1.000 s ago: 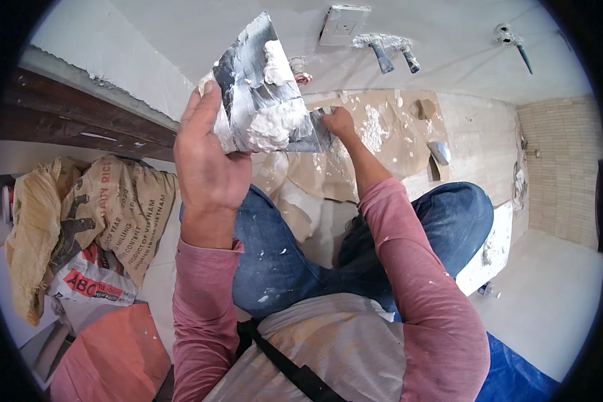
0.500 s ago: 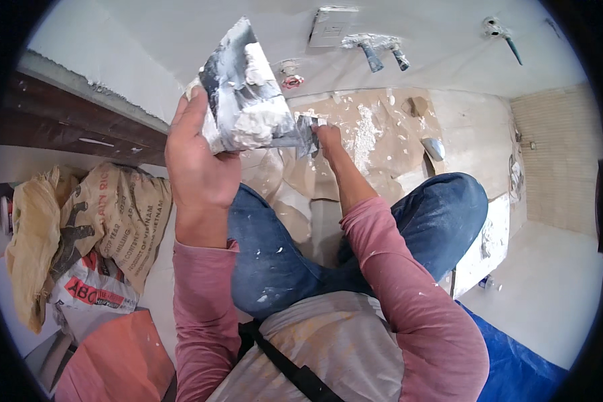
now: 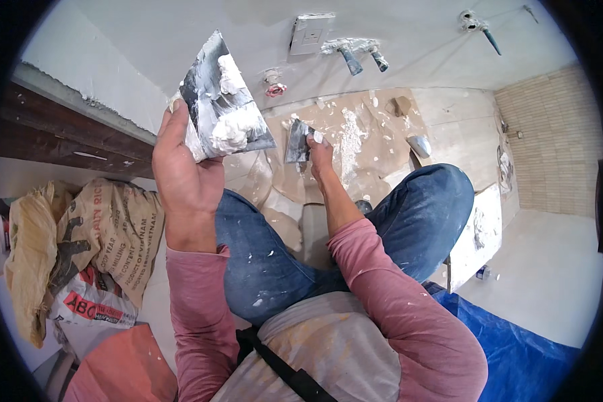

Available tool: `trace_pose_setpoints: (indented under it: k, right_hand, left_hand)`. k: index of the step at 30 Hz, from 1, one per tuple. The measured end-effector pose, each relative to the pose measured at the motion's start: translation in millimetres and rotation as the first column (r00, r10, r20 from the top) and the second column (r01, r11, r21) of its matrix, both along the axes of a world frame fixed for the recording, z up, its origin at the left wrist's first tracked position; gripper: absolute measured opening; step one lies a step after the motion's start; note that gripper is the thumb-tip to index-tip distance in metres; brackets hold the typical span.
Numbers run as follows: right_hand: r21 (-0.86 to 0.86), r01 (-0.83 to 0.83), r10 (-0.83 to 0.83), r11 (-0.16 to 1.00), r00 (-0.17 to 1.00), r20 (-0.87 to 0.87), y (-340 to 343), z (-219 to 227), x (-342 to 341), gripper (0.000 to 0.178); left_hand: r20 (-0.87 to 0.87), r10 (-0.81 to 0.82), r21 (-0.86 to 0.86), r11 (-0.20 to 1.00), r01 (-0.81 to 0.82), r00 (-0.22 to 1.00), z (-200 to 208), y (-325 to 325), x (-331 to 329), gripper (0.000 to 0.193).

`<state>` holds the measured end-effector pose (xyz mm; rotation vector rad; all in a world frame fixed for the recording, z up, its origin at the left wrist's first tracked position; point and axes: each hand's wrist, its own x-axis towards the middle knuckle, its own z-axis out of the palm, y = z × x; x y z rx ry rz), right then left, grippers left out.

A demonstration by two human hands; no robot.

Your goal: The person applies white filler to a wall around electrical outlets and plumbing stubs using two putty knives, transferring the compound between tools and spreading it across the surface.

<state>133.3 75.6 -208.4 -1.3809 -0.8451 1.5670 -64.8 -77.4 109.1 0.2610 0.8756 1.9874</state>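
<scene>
My left hand [image 3: 186, 157] is closed round the lower left edge of a broad metal putty knife [image 3: 204, 100], its blade raised and loaded with lumps of white putty [image 3: 234, 127]. The thumb lies along the blade's edge; the handle is hidden. Further right and a little lower, my right hand [image 3: 321, 153] grips a smaller putty knife [image 3: 297, 142] with a grey, smeared blade. The two blades are apart, with a small gap between them.
Pipe stubs [image 3: 350, 60], a socket plate [image 3: 311, 33] and a red valve [image 3: 275, 90] project from the wall ahead. Putty-spattered brown cardboard [image 3: 382, 127] covers the floor below. Woven sacks [image 3: 114, 228] lie at left, a white board [image 3: 476, 234] and blue tarp [image 3: 516, 348] at right.
My right hand has drawn the smaller knife away from the broad blade, so the two now stand apart. My left hand and its knife sit slightly lower and further left in view.
</scene>
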Motion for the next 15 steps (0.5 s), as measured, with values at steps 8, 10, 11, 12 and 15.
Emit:
trace_pose_setpoints:
  k: [8,10,11,12,15]
  right_hand:
    - [0.254,0.169,-0.167,0.952,0.986,-0.027,24.3,35.1,-20.5,0.027]
    - [0.352,0.191,-0.198,0.916,0.98,-0.018,39.0,52.6,-29.3,0.028]
    - [0.43,0.243,-0.267,0.869,0.964,-0.006,49.5,59.3,-32.2,0.027]
    - [0.504,0.284,-0.329,0.816,0.944,0.001,56.3,66.8,-36.6,0.027]
    - [0.583,0.327,-0.433,0.744,0.9,0.047,70.6,87.1,-40.7,0.026]
  left_hand:
    - [0.037,0.028,-0.035,0.999,-0.027,0.999,1.3,-1.6,-2.6,0.027]
    - [0.036,0.011,-0.029,1.0,-0.01,0.999,-3.0,-1.1,-4.7,0.027]
    - [0.031,-0.003,-0.02,1.0,0.003,1.0,-3.5,-0.6,-5.2,0.027]
    - [0.03,-0.004,-0.021,1.0,0.005,1.0,-5.6,-0.9,-7.1,0.027]
    - [0.047,-0.04,0.029,0.999,0.038,0.998,-7.5,-1.1,-8.7,0.033]
